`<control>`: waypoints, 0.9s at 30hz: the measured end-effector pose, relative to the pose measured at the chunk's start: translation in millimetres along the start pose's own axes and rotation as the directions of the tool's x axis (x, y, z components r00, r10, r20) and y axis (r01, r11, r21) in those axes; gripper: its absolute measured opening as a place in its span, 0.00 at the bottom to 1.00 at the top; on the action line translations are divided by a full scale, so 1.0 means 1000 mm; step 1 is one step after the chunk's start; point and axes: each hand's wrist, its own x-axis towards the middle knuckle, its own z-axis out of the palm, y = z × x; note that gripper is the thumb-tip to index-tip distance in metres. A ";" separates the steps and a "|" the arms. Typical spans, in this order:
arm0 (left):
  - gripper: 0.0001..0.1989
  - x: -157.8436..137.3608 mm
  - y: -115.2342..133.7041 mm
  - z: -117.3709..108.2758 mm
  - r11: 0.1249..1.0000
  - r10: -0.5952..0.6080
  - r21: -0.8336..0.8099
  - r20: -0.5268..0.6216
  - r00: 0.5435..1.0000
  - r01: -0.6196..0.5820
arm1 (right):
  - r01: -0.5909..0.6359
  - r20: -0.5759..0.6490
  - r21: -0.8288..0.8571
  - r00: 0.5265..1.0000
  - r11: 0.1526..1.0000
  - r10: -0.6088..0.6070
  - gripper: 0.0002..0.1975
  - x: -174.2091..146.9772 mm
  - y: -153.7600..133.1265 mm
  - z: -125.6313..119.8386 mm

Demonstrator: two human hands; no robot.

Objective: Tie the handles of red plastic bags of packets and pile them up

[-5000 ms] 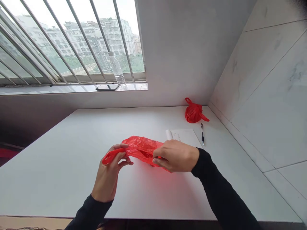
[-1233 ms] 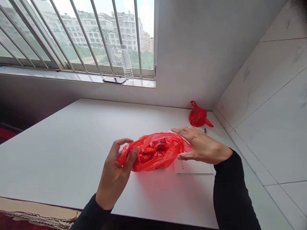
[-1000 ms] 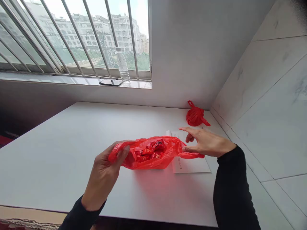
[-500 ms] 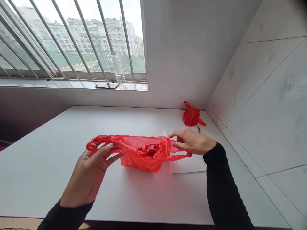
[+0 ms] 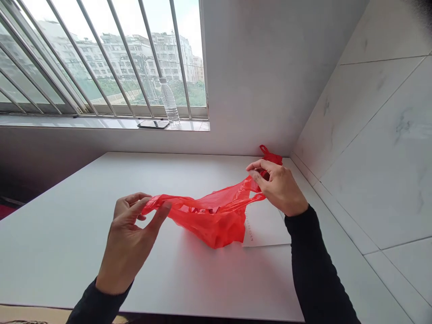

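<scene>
A red plastic bag rests on the white table, its mouth stretched between my two hands. My left hand pinches the bag's left handle between thumb and fingers. With thumb and forefinger, my right hand grips the right side of the bag's rim, which is pulled up higher than the left. Inside the bag, small red wrapped packets show only in part; the front of the bag hides the others.
Under the bag's right side lies a white notebook. A second, knotted red bag stands in the far right corner, partly behind my right hand. On the windowsill are a clear water bottle and a phone. A tiled wall bounds the right side.
My right hand has risen and taken hold of the bag's right side, lifting it. The left hand has moved slightly right, and the packets are now less visible.
</scene>
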 end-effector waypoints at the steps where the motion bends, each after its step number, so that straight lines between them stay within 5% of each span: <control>1: 0.18 0.000 0.003 0.001 1.000 0.012 -0.006 -0.012 1.000 -0.012 | -0.019 0.009 0.055 1.000 0.998 0.018 0.11 0.000 -0.001 0.000; 4: 0.17 0.002 0.013 0.001 0.989 -0.034 -0.145 0.035 0.999 0.039 | -0.025 0.067 0.273 0.998 0.962 0.007 0.15 -0.002 -0.007 -0.001; 7: 0.16 0.006 0.025 0.003 0.870 -0.132 -0.440 0.224 0.966 0.221 | 0.039 0.123 0.427 0.987 0.903 -0.101 0.25 -0.004 -0.015 0.003; 10: 0.14 0.012 0.034 0.009 0.712 -0.134 -0.618 0.346 0.928 0.333 | 0.125 0.090 0.453 0.979 0.883 -0.185 0.29 -0.007 -0.022 0.009; 13: 0.14 0.015 0.041 0.015 0.648 -0.103 -0.668 0.398 0.911 0.365 | 0.197 -0.006 0.401 0.977 0.894 -0.213 0.24 -0.008 -0.026 0.015; 19: 0.26 0.011 0.043 0.018 0.686 -0.051 -0.646 0.417 0.907 0.335 | 0.299 -0.232 0.243 0.942 0.923 -0.244 0.18 -0.002 -0.017 0.020; 22: 0.19 0.012 0.036 0.019 0.740 -0.081 -0.578 0.431 0.899 0.343 | 0.274 -0.316 0.141 0.923 0.951 -0.219 0.15 0.002 -0.009 0.019; 27: 0.19 0.016 0.041 0.029 0.817 0.050 -0.519 0.498 0.866 0.251 | 0.163 -0.237 0.178 0.964 0.970 -0.119 0.13 -0.006 -0.018 0.010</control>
